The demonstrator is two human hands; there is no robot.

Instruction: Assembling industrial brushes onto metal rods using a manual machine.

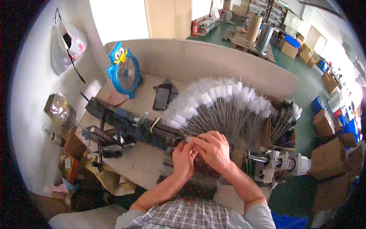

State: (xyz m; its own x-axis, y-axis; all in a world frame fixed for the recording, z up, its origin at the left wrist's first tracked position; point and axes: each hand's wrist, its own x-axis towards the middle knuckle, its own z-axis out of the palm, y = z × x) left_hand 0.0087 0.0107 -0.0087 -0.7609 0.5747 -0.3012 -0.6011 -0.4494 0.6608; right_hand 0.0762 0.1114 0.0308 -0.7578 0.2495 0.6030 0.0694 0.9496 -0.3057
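Note:
My left hand [183,159] and my right hand [214,150] meet at the right end of a long dark metal bar machine [131,124]. Both have their fingers closed in a pinch, thumbs and fingertips nearly touching. A small whitish piece [189,139] shows at the fingertips, too small to name, and the fingers hide the rest. Just beyond my hands spreads a large fan of wire brushes [225,105], with white bristle heads pointing away and thin metal stems toward me.
Left of the machine stands a lamp [63,112]. A blue character-shaped fan [126,72] and a black phone [162,97] are at the back. More brushes fill a cardboard box [284,133] on the right, above a shaft mechanism [280,163]. A low panel [213,57] borders the table.

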